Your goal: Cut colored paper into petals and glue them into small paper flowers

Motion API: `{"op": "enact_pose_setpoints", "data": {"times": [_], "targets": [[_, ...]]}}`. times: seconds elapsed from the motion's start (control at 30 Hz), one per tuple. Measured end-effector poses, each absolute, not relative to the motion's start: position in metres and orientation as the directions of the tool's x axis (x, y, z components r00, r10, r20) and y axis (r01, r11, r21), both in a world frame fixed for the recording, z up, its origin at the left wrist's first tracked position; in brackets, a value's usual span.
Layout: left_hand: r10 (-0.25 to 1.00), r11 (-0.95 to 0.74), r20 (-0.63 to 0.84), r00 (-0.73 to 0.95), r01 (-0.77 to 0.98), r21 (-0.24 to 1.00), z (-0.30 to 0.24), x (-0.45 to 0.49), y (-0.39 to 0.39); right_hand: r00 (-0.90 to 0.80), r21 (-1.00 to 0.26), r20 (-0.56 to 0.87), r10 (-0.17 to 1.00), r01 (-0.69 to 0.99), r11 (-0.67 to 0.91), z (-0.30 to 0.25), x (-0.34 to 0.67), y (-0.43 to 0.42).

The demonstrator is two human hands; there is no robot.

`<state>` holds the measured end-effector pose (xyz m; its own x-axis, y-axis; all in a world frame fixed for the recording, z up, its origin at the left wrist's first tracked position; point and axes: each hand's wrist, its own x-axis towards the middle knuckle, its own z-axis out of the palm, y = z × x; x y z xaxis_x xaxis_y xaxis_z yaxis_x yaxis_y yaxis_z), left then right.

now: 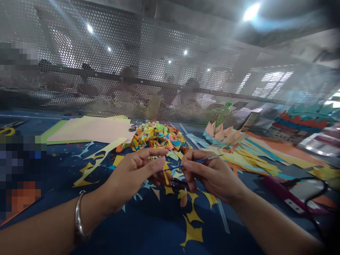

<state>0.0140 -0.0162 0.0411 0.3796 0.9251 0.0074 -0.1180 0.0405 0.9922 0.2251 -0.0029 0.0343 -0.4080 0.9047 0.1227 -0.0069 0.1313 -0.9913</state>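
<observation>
Blue stick (204, 159), yellow scraps (194, 234), pale pink sheet (92, 131)

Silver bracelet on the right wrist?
No, the silver bracelet is on the wrist of the left hand, while the wrist of the right hand is bare.

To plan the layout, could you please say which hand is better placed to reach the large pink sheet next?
Probably the left hand: the sheet lies nearer it, while the right hand holds a thin blue stick.
</observation>
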Motion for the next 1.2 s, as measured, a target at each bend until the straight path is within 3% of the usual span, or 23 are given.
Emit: {"op": "enact_pose_setpoints", "data": {"times": [0.53, 1.2], "targets": [[0.906, 0.113, -0.038, 0.422, -0.155, 0.982, 0.033, 0.012, -0.012, -0.458, -0.993, 0.108, 0.882, -0.005, 0.119, 0.033, 0.227, -0.002], [0.917, 0.100, -0.060, 0.394, -0.080, 0.992, 0.028, 0.011, -0.012, -0.440, -0.986, 0.000, 0.898, 0.148, 0.073, 0.032, 0.226, 0.000]]}}
